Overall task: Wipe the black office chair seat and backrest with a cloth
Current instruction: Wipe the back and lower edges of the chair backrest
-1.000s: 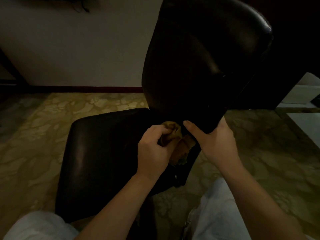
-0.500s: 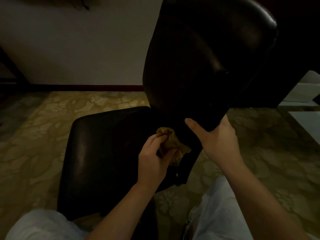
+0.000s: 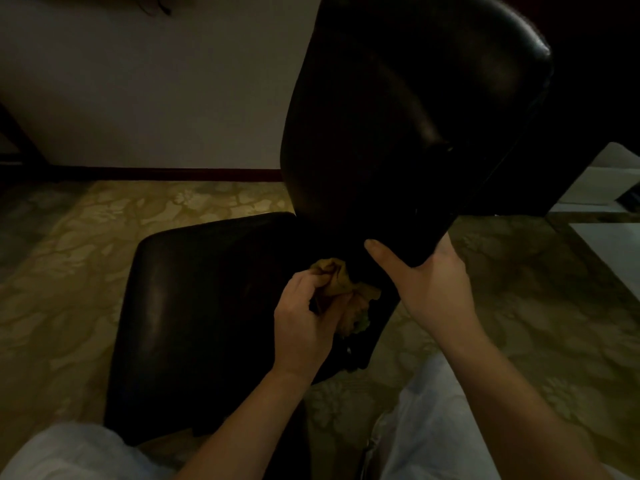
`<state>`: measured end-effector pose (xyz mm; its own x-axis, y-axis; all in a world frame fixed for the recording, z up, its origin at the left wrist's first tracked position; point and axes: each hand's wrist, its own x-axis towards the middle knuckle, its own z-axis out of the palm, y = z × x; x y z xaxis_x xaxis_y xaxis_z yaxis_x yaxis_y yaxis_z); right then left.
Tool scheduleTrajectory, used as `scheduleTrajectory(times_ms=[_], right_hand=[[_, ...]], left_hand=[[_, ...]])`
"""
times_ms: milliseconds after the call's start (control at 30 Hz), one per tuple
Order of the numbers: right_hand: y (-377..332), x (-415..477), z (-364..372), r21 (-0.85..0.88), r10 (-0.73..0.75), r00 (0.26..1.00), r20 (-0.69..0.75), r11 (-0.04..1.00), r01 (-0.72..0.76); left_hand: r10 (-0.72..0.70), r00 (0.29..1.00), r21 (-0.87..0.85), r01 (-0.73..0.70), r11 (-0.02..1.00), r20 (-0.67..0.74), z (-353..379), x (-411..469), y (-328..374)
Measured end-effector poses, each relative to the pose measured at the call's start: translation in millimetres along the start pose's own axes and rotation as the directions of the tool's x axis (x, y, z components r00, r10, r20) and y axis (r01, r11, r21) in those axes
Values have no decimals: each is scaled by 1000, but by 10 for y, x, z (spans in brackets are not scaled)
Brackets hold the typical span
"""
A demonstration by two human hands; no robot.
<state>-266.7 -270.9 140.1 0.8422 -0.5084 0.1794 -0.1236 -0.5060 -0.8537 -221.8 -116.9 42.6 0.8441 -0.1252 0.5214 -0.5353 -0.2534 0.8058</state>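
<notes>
left hand (image 3: 304, 318) is clutching cloth (image 3: 341, 284) at seat (image 3: 207, 299) rear | right hand (image 3: 433, 289) is gripping backrest (image 3: 398, 126) lower edge | backrest is standing just beyond cloth, leaning right

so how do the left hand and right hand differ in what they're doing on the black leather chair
The left hand grips a crumpled yellow-brown cloth; the right hand holds no cloth. The left hand sits low over the black padded seat; the right hand, higher up, grips the lower edge of the black leather backrest, thumb on its front. Both are bare and curled round something.
</notes>
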Motion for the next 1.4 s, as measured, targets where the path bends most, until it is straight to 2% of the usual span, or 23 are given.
scheduleTrajectory(times_ms=[133,233,400,567,633,800,933,1000,1200,1400], right_hand=[[-9,-21,10,15,5,1000,8,1000,-5],[-12,-39,15,14,8,1000,8,1000,-8],[-8,-29,1,-4,6,1000,3,1000,-6],[17,-21,20,-28,-14,1000,-10,999,14],[27,-14,29,-12,-7,1000,-16,1000,7],[27,-44,30,-10,-13,1000,-20,1000,13],[10,-64,21,-25,-24,1000,-14,999,23],[15,-65,28,-32,-27,1000,-13,999,27],[85,-115,38,-33,-32,999,10,999,33],[361,-269,162,-11,34,996,79,999,-33]], left_hand=[[-158,987,25,157,987,34,-16,-189,-126],[-201,979,54,199,979,42,-32,-234,-140],[-160,987,17,159,987,30,-38,-117,-27],[21,1000,-47,-21,999,-11,-40,144,212],[44,999,-56,-44,997,-14,-26,182,234],[5,1000,-51,-5,999,3,-19,53,58],[-153,988,-26,154,988,19,0,-138,-37],[-185,982,7,185,983,28,18,-195,-87],[-153,983,124,141,982,98,-76,-126,-190],[-90,994,42,87,995,66,-86,-77,-96]])
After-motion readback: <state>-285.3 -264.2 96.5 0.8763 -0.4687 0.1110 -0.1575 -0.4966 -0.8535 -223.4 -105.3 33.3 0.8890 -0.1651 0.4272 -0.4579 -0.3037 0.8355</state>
